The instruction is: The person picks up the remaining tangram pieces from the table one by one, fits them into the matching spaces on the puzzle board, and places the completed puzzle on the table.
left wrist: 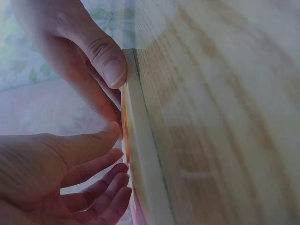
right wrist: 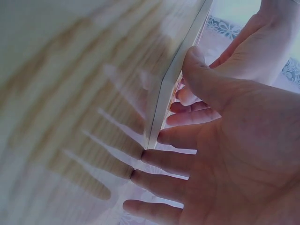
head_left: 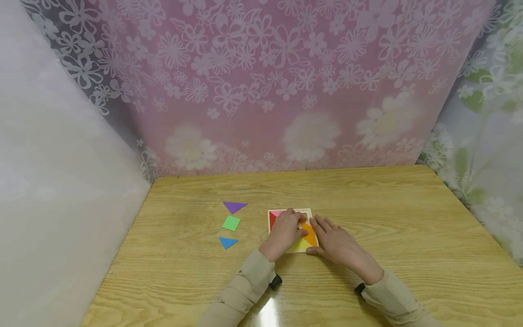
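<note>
A square wooden tangram tray [head_left: 289, 210] lies on the table, with red [head_left: 271, 219], pink [head_left: 275, 213], yellow [head_left: 300, 245] and orange [head_left: 310, 235] pieces in it. My left hand [head_left: 284, 230] reaches over the tray from the left and covers its middle. Its thumb and fingertips touch the orange piece along the left side. In the left wrist view the left fingers [left wrist: 96, 201] are loosely bent. My right hand [head_left: 339, 243] rests against the tray's right side, thumb at the near corner. The right wrist view shows its fingers [right wrist: 164, 183] straight and spread.
Left of the tray lie three loose flat pieces: a purple triangle [head_left: 234, 207], a green square [head_left: 231, 223] and a blue triangle [head_left: 228, 242]. The wooden table [head_left: 388, 200] ends at a pink flowered curtain [head_left: 261, 91]. Pale cloth hangs on both sides.
</note>
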